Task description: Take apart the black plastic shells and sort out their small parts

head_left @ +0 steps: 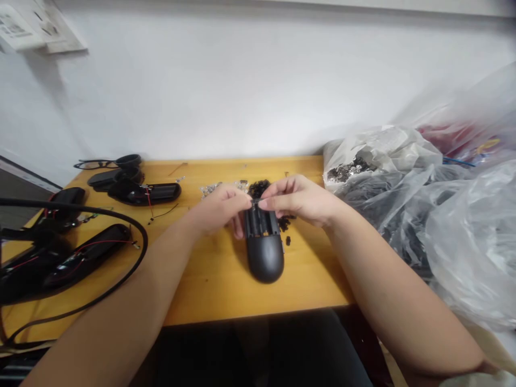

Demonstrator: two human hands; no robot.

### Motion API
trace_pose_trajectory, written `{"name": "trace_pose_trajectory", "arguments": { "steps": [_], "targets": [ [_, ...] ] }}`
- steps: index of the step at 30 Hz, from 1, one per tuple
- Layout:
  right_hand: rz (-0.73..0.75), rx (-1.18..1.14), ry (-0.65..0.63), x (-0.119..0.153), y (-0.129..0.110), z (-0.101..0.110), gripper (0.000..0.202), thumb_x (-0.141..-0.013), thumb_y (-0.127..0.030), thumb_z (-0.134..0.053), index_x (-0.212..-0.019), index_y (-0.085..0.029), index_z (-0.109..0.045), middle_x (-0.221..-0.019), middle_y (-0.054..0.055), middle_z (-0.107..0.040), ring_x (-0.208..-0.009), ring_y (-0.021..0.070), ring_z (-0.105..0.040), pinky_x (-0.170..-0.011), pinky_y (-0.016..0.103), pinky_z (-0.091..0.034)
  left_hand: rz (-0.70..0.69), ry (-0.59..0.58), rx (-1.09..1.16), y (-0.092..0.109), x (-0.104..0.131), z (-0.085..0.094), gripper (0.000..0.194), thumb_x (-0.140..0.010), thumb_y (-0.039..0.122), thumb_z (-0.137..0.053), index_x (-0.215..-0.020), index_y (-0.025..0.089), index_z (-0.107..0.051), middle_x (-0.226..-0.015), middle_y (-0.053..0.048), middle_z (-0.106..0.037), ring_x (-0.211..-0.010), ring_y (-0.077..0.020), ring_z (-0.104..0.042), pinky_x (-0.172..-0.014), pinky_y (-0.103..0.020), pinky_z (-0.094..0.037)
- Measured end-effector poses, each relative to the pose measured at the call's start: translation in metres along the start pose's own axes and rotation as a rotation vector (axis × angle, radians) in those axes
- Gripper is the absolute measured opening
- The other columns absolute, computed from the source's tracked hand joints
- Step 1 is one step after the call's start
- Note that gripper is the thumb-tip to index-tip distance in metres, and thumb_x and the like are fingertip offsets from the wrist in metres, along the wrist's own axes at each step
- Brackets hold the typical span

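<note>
A black plastic housing (265,258) with a rounded near end lies on the wooden table in front of me. Its far half shows an open, long battery compartment with small metal contacts. My left hand (226,207) grips the housing's far left side, thumb at the compartment's end and other fingers down along the edge. From the right, my right hand (300,200) pinches thumb and forefinger together over the same end; whatever sits between the fingertips is too small to name. Just behind the housing is a pile of small black parts (260,188), partly hidden by my hands.
Small clear and metal pieces (209,189) lie beyond my left hand. More black housings (145,193) with red wires and a looping black cable (141,236) occupy the left side. At the right stand plastic bags (387,150), one holding metal parts. A white wall (242,86) rises behind the table.
</note>
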State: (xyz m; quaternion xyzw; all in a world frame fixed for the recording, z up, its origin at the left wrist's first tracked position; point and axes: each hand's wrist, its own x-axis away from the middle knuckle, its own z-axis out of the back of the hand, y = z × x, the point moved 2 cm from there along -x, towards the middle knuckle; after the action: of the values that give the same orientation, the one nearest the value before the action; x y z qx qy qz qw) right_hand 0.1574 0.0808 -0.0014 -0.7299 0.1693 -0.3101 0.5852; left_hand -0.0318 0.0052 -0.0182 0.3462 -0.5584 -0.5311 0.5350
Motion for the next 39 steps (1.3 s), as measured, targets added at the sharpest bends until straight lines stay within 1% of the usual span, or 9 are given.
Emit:
{"name": "trace_pose_trajectory", "arguments": {
  "steps": [7,13,20,26,30,33,36,38,39],
  "targets": [
    [-0.028,-0.071,-0.042,0.002,0.000,-0.002,0.017,-0.063,-0.017,-0.086,-0.076,-0.014,-0.075,-0.062,-0.002,-0.066,-0.053,0.0075,-0.057,-0.053,0.018,-0.049,-0.033,-0.036,0.023,0.005,0.003,-0.002,0.023,-0.078,0.032,-0.063,-0.065,0.015,-0.070,-0.060,-0.011,-0.073,-0.043,-0.0199,-0.067,-0.041,-0.026,-0.055],
    [0.046,0.003,-0.030,0.003,0.000,-0.007,0.007,-0.063,-0.016,-0.075,-0.066,-0.015,-0.069,-0.056,-0.004,-0.060,-0.050,0.0063,-0.050,-0.047,0.017,-0.038,-0.067,-0.107,-0.076,0.010,0.006,-0.002,0.023,-0.080,0.027,-0.058,-0.070,0.015,-0.075,-0.067,-0.012,-0.077,-0.049,-0.0208,-0.072,-0.044,-0.024,-0.055],
    [0.060,0.080,-0.002,0.002,0.005,-0.008,0.009,-0.061,-0.019,-0.072,-0.062,-0.017,-0.064,-0.054,-0.004,-0.056,-0.050,0.0082,-0.048,-0.048,0.020,-0.038,-0.086,-0.146,-0.165,0.013,0.006,-0.004,0.027,-0.080,0.025,-0.055,-0.072,0.014,-0.078,-0.064,-0.011,-0.076,-0.047,-0.0207,-0.071,-0.045,-0.025,-0.053],
    [0.085,0.054,0.009,0.003,0.002,-0.009,0.009,-0.063,-0.018,-0.075,-0.067,-0.016,-0.068,-0.055,-0.002,-0.060,-0.049,0.0087,-0.052,-0.047,0.020,-0.041,-0.118,-0.106,-0.125,0.009,0.005,0.000,0.026,-0.081,0.027,-0.056,-0.068,0.015,-0.076,-0.066,-0.011,-0.077,-0.049,-0.0205,-0.071,-0.043,-0.024,-0.051],
    [0.107,0.106,-0.070,0.008,-0.001,-0.010,0.022,-0.074,-0.028,-0.086,-0.078,-0.016,-0.067,-0.061,-0.002,-0.065,-0.051,0.0099,-0.058,-0.049,0.020,-0.046,-0.127,-0.098,-0.069,0.006,0.004,0.000,0.027,-0.084,0.031,-0.060,-0.065,0.017,-0.073,-0.062,-0.008,-0.074,-0.045,-0.0186,-0.066,-0.042,-0.025,-0.049],
    [0.107,0.166,-0.143,0.010,-0.002,-0.013,0.032,-0.078,-0.035,-0.090,-0.086,-0.017,-0.065,-0.067,0.000,-0.070,-0.054,0.0119,-0.063,-0.049,0.021,-0.051,-0.124,-0.031,-0.034,0.005,0.002,0.000,0.027,-0.081,0.034,-0.064,-0.062,0.017,-0.070,-0.056,-0.007,-0.068,-0.045,-0.0175,-0.062,-0.044,-0.026,-0.046],
    [0.119,0.168,-0.160,0.021,-0.008,-0.016,0.022,-0.087,-0.033,-0.084,-0.089,-0.017,-0.069,-0.072,0.001,-0.072,-0.054,0.0115,-0.063,-0.049,0.021,-0.053,-0.053,0.027,0.024,0.004,0.001,0.002,0.028,-0.079,0.036,-0.065,-0.066,0.013,-0.071,-0.062,-0.008,-0.070,-0.054,-0.0166,-0.062,-0.054,-0.027,-0.047],
    [0.149,0.170,-0.119,0.043,-0.019,-0.017,0.017,-0.091,-0.031,-0.080,-0.091,-0.016,-0.071,-0.077,0.002,-0.074,-0.056,0.0119,-0.065,-0.051,0.022,-0.056,0.001,0.043,0.118,0.003,-0.001,0.003,0.036,-0.083,0.037,-0.053,-0.082,0.008,-0.076,-0.074,-0.009,-0.076,-0.064,-0.0162,-0.066,-0.066,-0.028,-0.050],
    [0.168,0.182,-0.087,0.060,-0.026,-0.017,0.016,-0.092,-0.031,-0.079,-0.092,-0.016,-0.073,-0.079,0.002,-0.075,-0.059,0.0123,-0.066,-0.054,0.023,-0.058,0.018,0.046,0.126,0.003,-0.002,0.003,0.042,-0.086,0.036,-0.047,-0.092,0.007,-0.076,-0.074,-0.007,-0.076,-0.067,-0.0150,-0.066,-0.071,-0.029,-0.050]
  ]
}}
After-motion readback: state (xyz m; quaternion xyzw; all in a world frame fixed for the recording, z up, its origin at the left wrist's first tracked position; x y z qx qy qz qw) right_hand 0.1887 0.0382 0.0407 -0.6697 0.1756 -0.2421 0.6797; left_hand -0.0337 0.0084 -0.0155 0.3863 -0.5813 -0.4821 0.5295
